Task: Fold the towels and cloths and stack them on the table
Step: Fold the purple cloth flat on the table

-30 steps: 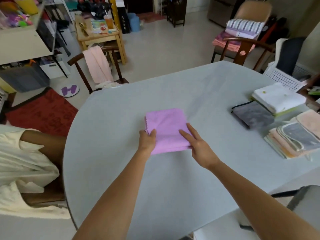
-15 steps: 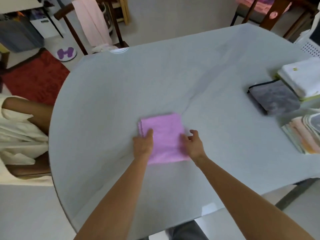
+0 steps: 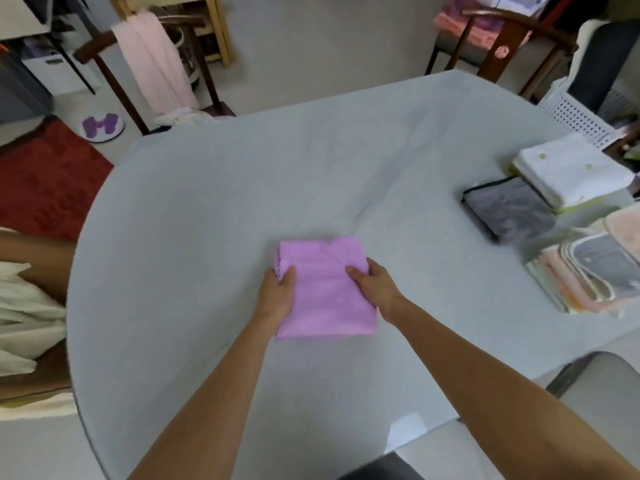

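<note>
A folded purple cloth (image 3: 325, 289) lies on the pale grey table (image 3: 207, 220), near the front middle. My left hand (image 3: 277, 294) grips its left edge, thumb on top. My right hand (image 3: 372, 289) grips its right edge, fingers curled over the cloth. At the right of the table sit folded stacks: a white towel pile (image 3: 571, 173), a grey cloth (image 3: 509, 209) and a pile of pink, cream and grey cloths (image 3: 588, 271).
A wooden chair with a pink towel (image 3: 152, 60) hung on it stands behind the table's far left. Another chair (image 3: 498, 39) holds folded towels at the back right. A white perforated basket (image 3: 575, 112) is at the right. A person in cream clothing (image 3: 20, 306) sits at the left.
My right hand went from flat fingers on the cloth to curled fingers gripping its right edge. The view tilted down and the cloth now sits closer to me.
</note>
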